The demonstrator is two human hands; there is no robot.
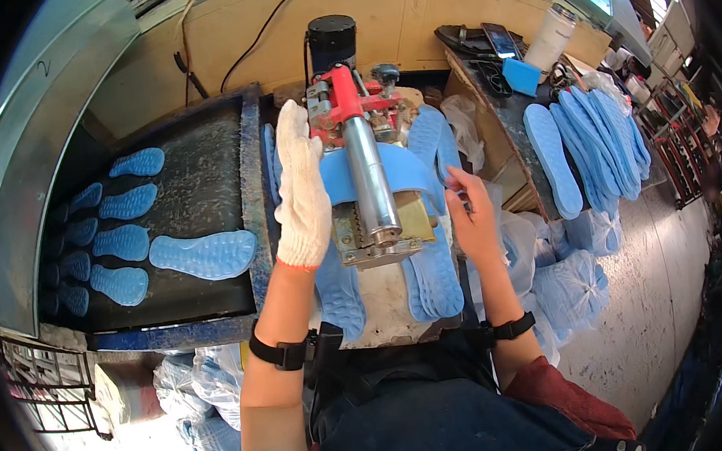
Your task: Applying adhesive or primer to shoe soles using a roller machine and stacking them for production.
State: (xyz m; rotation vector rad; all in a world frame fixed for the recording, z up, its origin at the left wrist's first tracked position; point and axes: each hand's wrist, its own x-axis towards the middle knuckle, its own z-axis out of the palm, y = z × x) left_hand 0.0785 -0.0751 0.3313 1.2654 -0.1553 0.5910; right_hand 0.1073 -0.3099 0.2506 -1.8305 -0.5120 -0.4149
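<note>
A machine with a steel roller [368,174] and red brackets stands in front of me. A blue shoe sole [403,164] bends across it beneath the roller, its right end drooping. On the machine's left side, my left hand [300,184], in a white knit glove, is held upright with fingers stretched together. My bare right hand [475,216] is beside the sole's right end, thumb and fingers apart; whether it touches the sole I cannot tell. Stacked blue soles lie on the machine table, one pile at the near left [339,295], another at the near right [433,279], and more at the far right [431,139].
At left, a black conveyor belt [193,196] carries several blue soles and leads into a metal housing [41,149]. A side table at right holds piled soles [596,143], a white bottle [551,37] and a phone [500,41]. Plastic bags of soles [571,289] lie on the floor.
</note>
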